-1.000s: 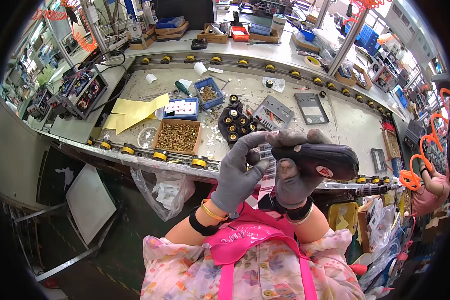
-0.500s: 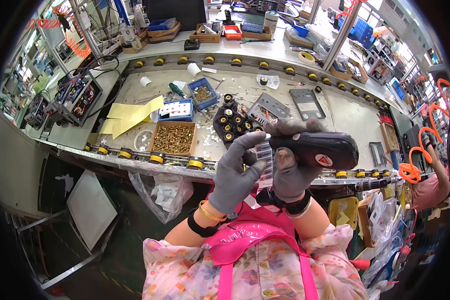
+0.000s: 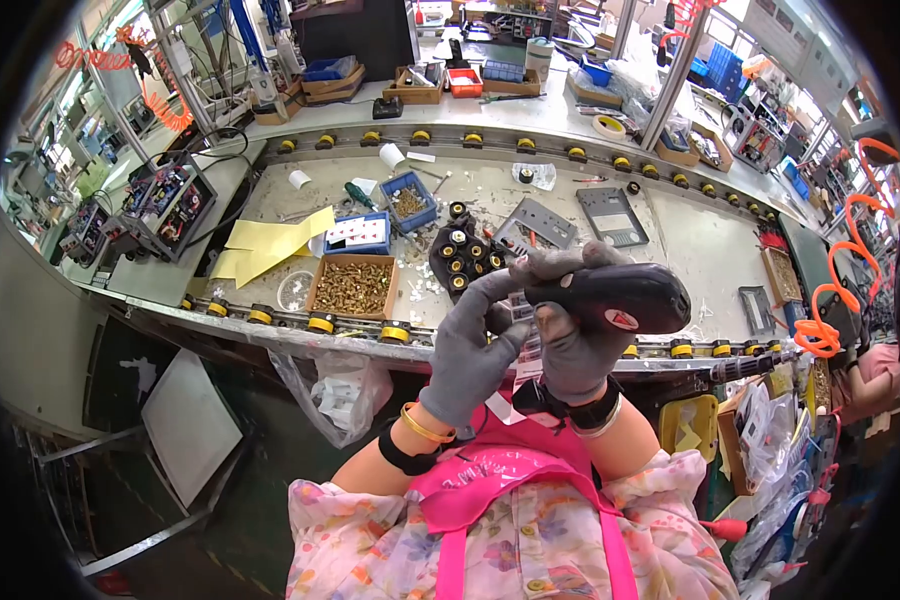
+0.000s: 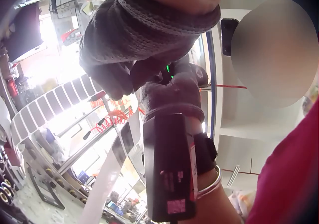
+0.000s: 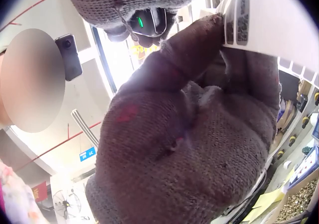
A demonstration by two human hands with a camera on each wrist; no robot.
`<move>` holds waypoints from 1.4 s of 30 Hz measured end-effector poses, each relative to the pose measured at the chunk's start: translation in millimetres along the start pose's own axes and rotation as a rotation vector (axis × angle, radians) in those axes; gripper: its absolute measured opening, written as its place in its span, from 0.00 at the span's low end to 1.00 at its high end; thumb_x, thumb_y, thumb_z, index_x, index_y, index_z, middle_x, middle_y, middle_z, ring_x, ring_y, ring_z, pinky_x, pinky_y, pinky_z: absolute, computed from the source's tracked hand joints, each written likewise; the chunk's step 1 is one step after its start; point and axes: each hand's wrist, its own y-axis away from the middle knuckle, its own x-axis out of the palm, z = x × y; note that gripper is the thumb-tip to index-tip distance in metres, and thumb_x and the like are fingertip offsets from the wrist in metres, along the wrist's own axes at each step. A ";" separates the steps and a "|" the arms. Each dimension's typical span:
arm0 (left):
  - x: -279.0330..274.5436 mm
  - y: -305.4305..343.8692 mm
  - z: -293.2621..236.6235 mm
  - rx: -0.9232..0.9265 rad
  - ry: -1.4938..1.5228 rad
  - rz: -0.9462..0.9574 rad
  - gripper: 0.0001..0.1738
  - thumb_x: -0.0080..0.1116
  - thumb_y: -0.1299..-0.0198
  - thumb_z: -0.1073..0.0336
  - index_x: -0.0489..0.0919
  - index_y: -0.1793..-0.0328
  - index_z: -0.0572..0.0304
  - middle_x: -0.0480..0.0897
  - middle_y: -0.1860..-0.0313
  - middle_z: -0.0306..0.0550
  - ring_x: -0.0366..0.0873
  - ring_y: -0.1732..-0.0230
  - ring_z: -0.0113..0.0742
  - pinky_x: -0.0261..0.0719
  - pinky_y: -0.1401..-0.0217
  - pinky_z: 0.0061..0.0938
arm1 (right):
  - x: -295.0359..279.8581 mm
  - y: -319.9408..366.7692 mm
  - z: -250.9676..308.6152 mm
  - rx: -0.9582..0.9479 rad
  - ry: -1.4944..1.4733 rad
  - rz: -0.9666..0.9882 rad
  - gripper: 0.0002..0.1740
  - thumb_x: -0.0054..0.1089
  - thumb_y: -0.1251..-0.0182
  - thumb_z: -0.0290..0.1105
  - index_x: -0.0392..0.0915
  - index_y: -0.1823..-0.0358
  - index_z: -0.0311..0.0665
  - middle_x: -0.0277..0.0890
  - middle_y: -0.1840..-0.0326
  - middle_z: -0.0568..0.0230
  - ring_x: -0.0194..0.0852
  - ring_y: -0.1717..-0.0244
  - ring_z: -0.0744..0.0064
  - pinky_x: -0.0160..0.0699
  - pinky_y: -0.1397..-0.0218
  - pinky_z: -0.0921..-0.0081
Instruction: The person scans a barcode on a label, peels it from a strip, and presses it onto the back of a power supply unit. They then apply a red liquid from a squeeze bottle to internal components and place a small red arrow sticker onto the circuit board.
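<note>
Fingers of left hand (image 3: 467, 355) pinch one label strip (image 4: 55, 102); right hand (image 3: 575, 355) grips one black device (image 3: 620, 297), which hides part of near desk (image 3: 715, 250), where I count two blue bins (image 3: 417, 220).

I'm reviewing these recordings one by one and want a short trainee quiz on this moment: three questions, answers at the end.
1. Which hand grips the black device?
2. True or false: the left hand holds a strip of labels.
3. Fill in: in the head view, the open box near the yellow paper is full of small ____-coloured pieces.

Key:
1. The right hand.
2. True.
3. Brass.
</note>
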 end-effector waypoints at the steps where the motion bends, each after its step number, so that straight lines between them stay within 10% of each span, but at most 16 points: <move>1: 1.1 0.9 -1.3 0.003 -0.001 0.006 0.28 0.58 0.49 0.79 0.71 0.39 0.62 0.73 0.66 0.32 0.64 0.71 0.16 0.69 0.66 0.15 | -0.2 0.0 2.5 -0.005 0.014 0.011 0.35 0.65 0.41 0.23 0.55 0.35 0.37 0.74 0.49 0.48 0.77 0.48 0.52 0.75 0.41 0.55; 14: 6.3 7.9 -21.9 0.124 0.020 -0.003 0.29 0.55 0.49 0.82 0.70 0.37 0.60 0.77 0.53 0.36 0.67 0.68 0.19 0.72 0.61 0.18 | -0.4 -1.0 23.7 -0.030 0.040 -0.041 0.37 0.65 0.43 0.22 0.55 0.34 0.34 0.75 0.51 0.52 0.77 0.49 0.57 0.76 0.42 0.57; 20: -2.9 8.2 -30.1 0.160 -0.088 -0.049 0.30 0.54 0.49 0.81 0.71 0.37 0.58 0.62 0.78 0.28 0.58 0.77 0.17 0.63 0.74 0.17 | 16.0 -12.3 24.5 -0.103 -0.002 -0.076 0.38 0.69 0.44 0.30 0.57 0.36 0.36 0.76 0.53 0.55 0.78 0.53 0.61 0.77 0.46 0.60; 25: -25.3 4.4 -60.8 0.164 -0.169 -0.051 0.29 0.55 0.46 0.80 0.69 0.35 0.61 0.76 0.52 0.35 0.70 0.65 0.15 0.73 0.60 0.15 | 40.2 -34.2 40.0 -0.157 0.005 -0.044 0.36 0.66 0.40 0.33 0.56 0.35 0.35 0.76 0.53 0.56 0.78 0.56 0.66 0.77 0.50 0.67; 37: -87.1 -51.8 -75.3 0.181 -0.209 -0.123 0.29 0.54 0.46 0.81 0.68 0.35 0.64 0.70 0.65 0.30 0.61 0.71 0.15 0.67 0.66 0.13 | 33.4 -76.3 -14.5 0.011 -0.068 -0.065 0.38 0.64 0.39 0.32 0.54 0.32 0.35 0.74 0.49 0.58 0.75 0.54 0.69 0.73 0.47 0.64; 42: -127.0 -96.5 -62.2 0.142 -0.059 -0.097 0.32 0.53 0.50 0.81 0.68 0.34 0.59 0.76 0.50 0.33 0.60 0.71 0.16 0.68 0.65 0.13 | 41.7 -111.9 -65.7 0.066 -0.039 -0.056 0.39 0.66 0.40 0.34 0.52 0.31 0.34 0.74 0.51 0.59 0.74 0.55 0.70 0.74 0.48 0.66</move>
